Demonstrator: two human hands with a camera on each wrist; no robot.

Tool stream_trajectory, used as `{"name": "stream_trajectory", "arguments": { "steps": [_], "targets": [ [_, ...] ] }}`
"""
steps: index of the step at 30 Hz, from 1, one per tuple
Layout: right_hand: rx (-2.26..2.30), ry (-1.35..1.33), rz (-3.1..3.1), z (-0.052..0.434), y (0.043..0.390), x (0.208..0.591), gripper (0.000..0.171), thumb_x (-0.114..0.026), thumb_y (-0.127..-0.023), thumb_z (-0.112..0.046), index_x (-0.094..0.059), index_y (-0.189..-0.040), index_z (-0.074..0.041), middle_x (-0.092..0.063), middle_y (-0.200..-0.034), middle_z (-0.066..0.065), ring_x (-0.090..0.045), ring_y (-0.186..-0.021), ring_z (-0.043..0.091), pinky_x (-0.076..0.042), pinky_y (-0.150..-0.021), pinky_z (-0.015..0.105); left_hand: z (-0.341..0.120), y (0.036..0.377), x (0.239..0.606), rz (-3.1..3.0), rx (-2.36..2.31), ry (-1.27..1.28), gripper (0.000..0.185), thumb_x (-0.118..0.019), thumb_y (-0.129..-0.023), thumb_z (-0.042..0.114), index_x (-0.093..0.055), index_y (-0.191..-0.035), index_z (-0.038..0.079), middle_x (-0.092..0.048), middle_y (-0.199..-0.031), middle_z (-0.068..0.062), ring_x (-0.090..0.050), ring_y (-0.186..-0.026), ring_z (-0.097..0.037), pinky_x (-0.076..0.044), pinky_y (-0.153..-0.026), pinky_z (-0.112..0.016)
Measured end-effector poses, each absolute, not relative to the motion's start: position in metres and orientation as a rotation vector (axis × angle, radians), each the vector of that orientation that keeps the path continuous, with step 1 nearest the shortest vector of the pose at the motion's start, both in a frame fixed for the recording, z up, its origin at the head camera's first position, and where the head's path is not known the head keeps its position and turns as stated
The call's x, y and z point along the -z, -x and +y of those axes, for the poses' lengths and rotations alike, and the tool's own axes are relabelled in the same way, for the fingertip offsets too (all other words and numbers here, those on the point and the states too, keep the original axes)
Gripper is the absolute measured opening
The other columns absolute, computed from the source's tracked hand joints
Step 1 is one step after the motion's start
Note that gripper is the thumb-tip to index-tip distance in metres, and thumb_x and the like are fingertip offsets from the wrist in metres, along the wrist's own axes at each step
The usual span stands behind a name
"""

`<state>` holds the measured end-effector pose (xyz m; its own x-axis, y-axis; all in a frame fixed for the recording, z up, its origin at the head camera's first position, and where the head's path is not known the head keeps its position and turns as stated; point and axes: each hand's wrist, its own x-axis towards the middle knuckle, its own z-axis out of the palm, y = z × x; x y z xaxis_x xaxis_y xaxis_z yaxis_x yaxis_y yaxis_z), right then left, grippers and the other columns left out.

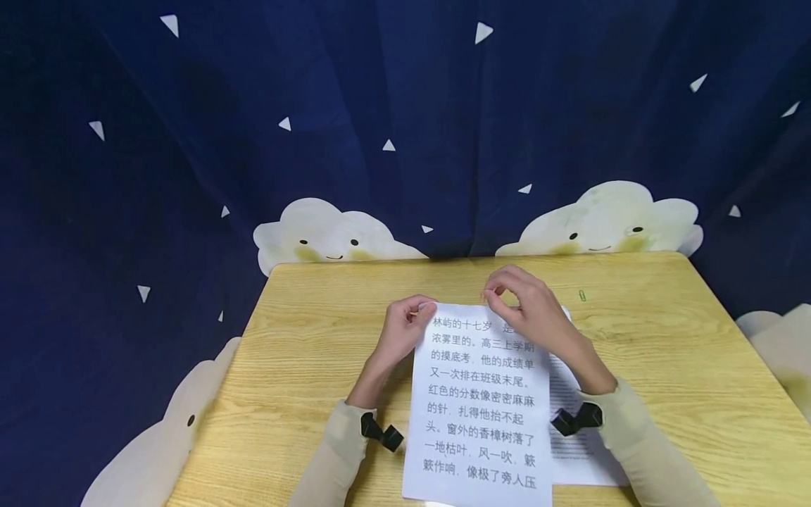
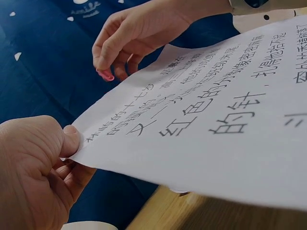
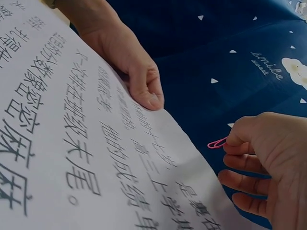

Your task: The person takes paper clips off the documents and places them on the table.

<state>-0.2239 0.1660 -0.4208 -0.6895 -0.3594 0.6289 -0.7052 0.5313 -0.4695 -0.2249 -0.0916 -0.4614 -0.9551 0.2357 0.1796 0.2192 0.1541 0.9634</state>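
A white sheet (image 1: 481, 408) printed with large Chinese characters is lifted off the wooden table (image 1: 304, 380). My left hand (image 1: 405, 327) pinches its top left corner between thumb and fingers; the thumb lies on the paper (image 2: 201, 124) in the left wrist view. My right hand (image 1: 522, 299) hovers over the top edge of the sheet and pinches a pink paper clip (image 3: 217, 143), seen also as the pink clip (image 2: 105, 75) beside the paper's edge. A second printed sheet (image 1: 579, 451) lies flat under my right forearm.
A green paper clip (image 1: 582, 296) lies on the table to the right of my hands. A dark blue curtain (image 1: 405, 127) with white triangles and cloud faces hangs behind and around the table. The table edge runs close on both sides.
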Motion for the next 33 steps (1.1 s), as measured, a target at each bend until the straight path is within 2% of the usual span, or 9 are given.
{"name": "stream_trajectory", "arguments": {
  "steps": [5, 7, 12, 15, 19, 28, 33],
  "targets": [
    [-1.017, -0.869, -2.300, 0.173, 0.226, 0.419, 0.014, -0.075, -0.091, -0.001, -0.071, -0.091, -0.015, -0.068, -0.098, -0.005, -0.064, -0.087, 0.013, -0.047, -0.078, 0.018, -0.093, 0.218, 0.447, 2.405, -2.010, -0.466, 0.016, -0.062, -0.103, 0.000, -0.075, -0.105, -0.009, -0.074, -0.088, -0.025, -0.065, -0.058, -0.020, -0.049, -0.051, -0.020],
    [-1.023, -0.865, -2.304, 0.175, 0.227, 0.418, 0.015, -0.075, -0.092, -0.001, -0.071, -0.092, -0.015, -0.067, -0.098, -0.005, -0.063, -0.087, 0.012, -0.046, -0.078, 0.017, -0.095, 0.223, 0.456, 2.418, -2.008, -0.475, 0.016, -0.062, -0.104, 0.002, -0.076, -0.106, -0.006, -0.074, -0.088, -0.023, -0.065, -0.057, -0.018, -0.050, -0.050, -0.022],
    [-1.024, -0.830, -2.343, 0.180, 0.228, 0.417, 0.013, -0.073, -0.095, -0.003, -0.069, -0.092, -0.015, -0.067, -0.096, -0.006, -0.061, -0.089, 0.009, -0.048, -0.076, 0.023, -0.102, 0.237, 0.478, 2.448, -1.996, -0.488, 0.017, -0.063, -0.105, 0.008, -0.077, -0.105, -0.002, -0.075, -0.088, -0.016, -0.066, -0.056, -0.013, -0.053, -0.050, -0.025],
    [-1.018, -0.805, -2.371, 0.183, 0.230, 0.417, 0.011, -0.071, -0.097, -0.005, -0.069, -0.093, -0.015, -0.066, -0.096, -0.005, -0.061, -0.090, 0.010, -0.048, -0.074, 0.027, -0.103, 0.238, 0.478, 2.441, -2.010, -0.477, 0.017, -0.063, -0.105, 0.008, -0.077, -0.105, -0.002, -0.075, -0.087, -0.016, -0.065, -0.055, -0.013, -0.052, -0.049, -0.025],
    [-1.022, -0.780, -2.389, 0.189, 0.231, 0.416, 0.008, -0.068, -0.100, -0.006, -0.068, -0.096, -0.014, -0.066, -0.094, -0.004, -0.059, -0.088, 0.010, -0.046, -0.075, 0.026, -0.106, 0.240, 0.479, 2.438, -2.022, -0.478, 0.018, -0.062, -0.105, 0.008, -0.076, -0.105, -0.002, -0.075, -0.086, -0.016, -0.065, -0.056, -0.014, -0.052, -0.049, -0.025],
    [-1.026, -0.730, -2.438, 0.197, 0.235, 0.417, 0.006, -0.064, -0.102, -0.009, -0.069, -0.098, -0.010, -0.064, -0.093, -0.004, -0.058, -0.086, 0.010, -0.050, -0.077, 0.039, -0.112, 0.244, 0.481, 2.437, -2.051, -0.465, 0.017, -0.063, -0.105, 0.009, -0.076, -0.103, -0.001, -0.074, -0.087, -0.016, -0.066, -0.058, -0.014, -0.053, -0.052, -0.025],
    [-1.036, -0.712, -2.441, 0.202, 0.237, 0.417, 0.006, -0.063, -0.102, -0.008, -0.069, -0.099, -0.008, -0.065, -0.092, -0.002, -0.058, -0.087, 0.012, -0.048, -0.077, 0.035, -0.114, 0.245, 0.480, 2.458, -2.058, -0.442, 0.016, -0.063, -0.105, 0.007, -0.076, -0.103, -0.001, -0.074, -0.088, -0.016, -0.065, -0.059, -0.013, -0.053, -0.053, -0.025]
  ]
}}
